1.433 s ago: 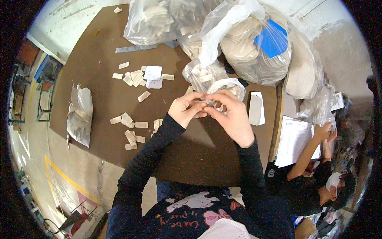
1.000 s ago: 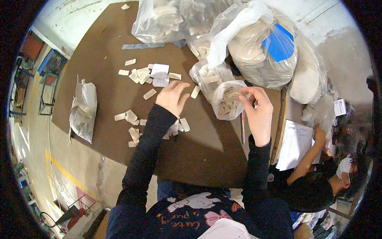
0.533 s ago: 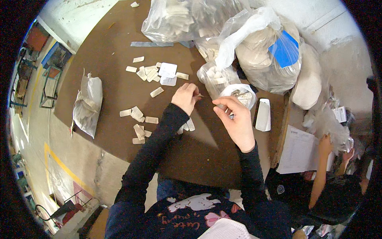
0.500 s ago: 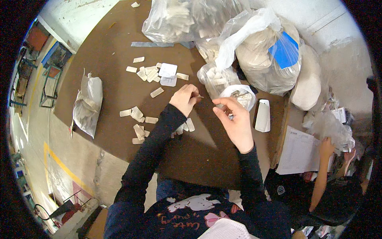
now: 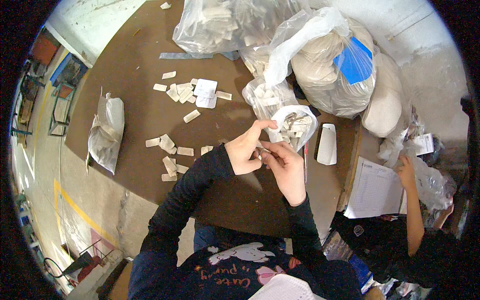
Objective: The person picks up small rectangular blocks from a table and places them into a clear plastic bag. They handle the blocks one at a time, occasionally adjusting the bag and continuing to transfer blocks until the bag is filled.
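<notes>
My left hand [image 5: 246, 149] and my right hand [image 5: 287, 167] meet above the middle of the brown table [image 5: 220, 212]. Between their fingertips is a small pale strip [image 5: 260, 150], mostly covered by the fingers. The right thumb and fingers pinch it; the left thumb lies against it while the left index finger points up and right. Just beyond my hands, an open clear bag [image 5: 296, 126] holds several similar pale pieces. More loose pale strips [image 5: 167, 143] lie left of my left forearm, and another group [image 5: 180, 92] lies farther off, beside two white cards [image 5: 205, 93].
Large clear bags of pale pieces [image 5: 220, 25] and round pads [image 5: 312, 65] stand at the back. A white pouch [image 5: 107, 135] lies at the left edge, a long white pad [image 5: 327, 144] at the right. A co-worker's hand [image 5: 406, 172] is near a printed sheet [image 5: 372, 192].
My hands, apart before, have come together, the left moving right and nearer. The right hand's fingers have closed into a pinch. The co-worker's hand and plastic bag have shifted slightly.
</notes>
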A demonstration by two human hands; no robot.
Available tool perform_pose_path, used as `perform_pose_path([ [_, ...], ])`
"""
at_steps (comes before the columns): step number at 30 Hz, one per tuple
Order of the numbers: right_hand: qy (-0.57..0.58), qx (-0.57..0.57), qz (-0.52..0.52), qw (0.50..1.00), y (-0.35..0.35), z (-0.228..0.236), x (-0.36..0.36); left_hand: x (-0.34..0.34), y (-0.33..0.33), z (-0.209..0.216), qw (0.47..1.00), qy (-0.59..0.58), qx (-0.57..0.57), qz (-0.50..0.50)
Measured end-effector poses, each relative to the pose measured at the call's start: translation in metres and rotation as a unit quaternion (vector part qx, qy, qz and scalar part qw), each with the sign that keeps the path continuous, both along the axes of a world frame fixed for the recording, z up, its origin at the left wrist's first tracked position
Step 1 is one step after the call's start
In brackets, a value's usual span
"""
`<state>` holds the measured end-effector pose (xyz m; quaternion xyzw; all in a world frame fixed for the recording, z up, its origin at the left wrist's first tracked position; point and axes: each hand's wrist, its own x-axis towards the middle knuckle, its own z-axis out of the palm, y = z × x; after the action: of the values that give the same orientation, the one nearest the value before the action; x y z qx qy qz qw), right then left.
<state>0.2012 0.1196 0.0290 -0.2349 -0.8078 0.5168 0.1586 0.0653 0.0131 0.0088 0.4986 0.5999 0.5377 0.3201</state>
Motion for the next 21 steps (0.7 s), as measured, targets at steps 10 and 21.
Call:
perform_pose_path([
  [10,0.012,0.155,-0.062,0.986,0.027,0.020,0.001,-0.039,-0.010,-0.006,0.997,0.065,-0.004,0.046],
  [21,-0.011,0.175,0.016,0.984,0.011,0.027,-0.013,-0.115,-0.071,-0.035,0.845,0.277,-0.311,0.336],
])
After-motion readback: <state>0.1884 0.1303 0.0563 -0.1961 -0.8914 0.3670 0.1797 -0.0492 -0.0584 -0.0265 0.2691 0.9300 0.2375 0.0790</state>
